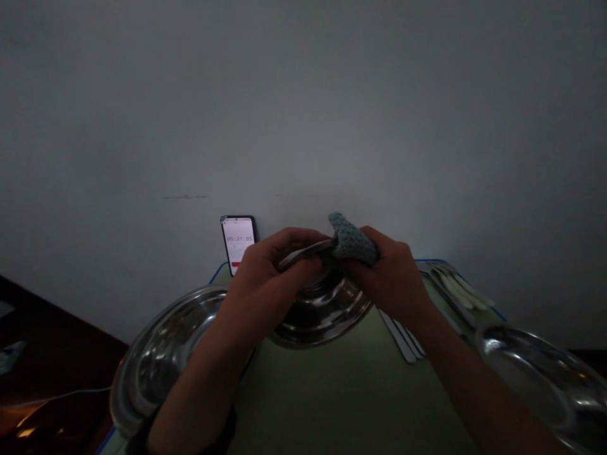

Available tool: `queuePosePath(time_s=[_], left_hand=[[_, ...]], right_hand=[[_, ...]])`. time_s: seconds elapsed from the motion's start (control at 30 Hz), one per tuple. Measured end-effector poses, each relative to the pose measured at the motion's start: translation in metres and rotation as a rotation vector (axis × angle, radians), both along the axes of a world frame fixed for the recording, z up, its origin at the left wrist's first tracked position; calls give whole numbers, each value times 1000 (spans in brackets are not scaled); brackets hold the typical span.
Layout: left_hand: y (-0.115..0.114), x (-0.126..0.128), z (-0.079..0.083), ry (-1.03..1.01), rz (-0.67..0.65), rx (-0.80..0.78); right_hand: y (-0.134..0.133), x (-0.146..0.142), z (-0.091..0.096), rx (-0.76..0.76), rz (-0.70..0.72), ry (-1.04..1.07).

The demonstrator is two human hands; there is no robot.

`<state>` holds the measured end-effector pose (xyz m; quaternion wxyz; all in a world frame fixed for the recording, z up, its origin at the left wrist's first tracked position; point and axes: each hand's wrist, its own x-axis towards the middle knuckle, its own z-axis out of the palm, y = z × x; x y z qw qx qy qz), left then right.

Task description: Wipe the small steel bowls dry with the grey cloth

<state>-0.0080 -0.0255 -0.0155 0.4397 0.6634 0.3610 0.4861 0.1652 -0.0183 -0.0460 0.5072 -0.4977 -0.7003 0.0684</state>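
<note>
My left hand (265, 284) grips the handle of a flat metal piece of cutlery (306, 253); its kind cannot be made out. A knitted grey-green cloth (355, 243) is pinched in my right hand (396, 278), folded round the cutlery's other end, which it hides. Both hands are closed and close together, above a shiny steel bowl (322, 325). The hands cover the bowl's far part. Just right of that bowl, beneath my right forearm, lie several flat metal cutlery handles (401, 338).
A phone (240, 239) showing a timer leans on the wall (303, 114) behind the green table (332, 404). Larger steel bowls stand left (161, 354) and right (531, 373). Several pale-handled utensils (458, 284) lie at the back right. A white cable (71, 395) runs at lower left.
</note>
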Motion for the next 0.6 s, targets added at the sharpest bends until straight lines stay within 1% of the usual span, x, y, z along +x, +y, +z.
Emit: queuePosePath(time_s=[0.17,0.23,0.3,0.37,0.4,0.43,0.5,0.57,0.6], left_hand=[[0,2,-1,-28,5,4],[-1,4,-1,-39,18,43],[0,7,-2,-70,76,110],[1,11,-4,-153,191,192],[1,14,-6,-210,263,230],[2,19,-9,-271,334,255],[1,30,-18,-388,458,275],[-2,44,-28,-495,524,251],[-5,50,-32,-509,507,233]], right_hand=[[0,1,2,11,8,5],[2,3,1,4,16,21],[7,4,-2,9,3,107],[14,2,-9,-2,-6,325],[17,-2,-15,-24,-2,483],[21,-7,-21,-85,40,663],[25,-20,-33,-253,172,1027],[26,-34,-42,-463,283,1288],[25,-38,-44,-552,341,1367]])
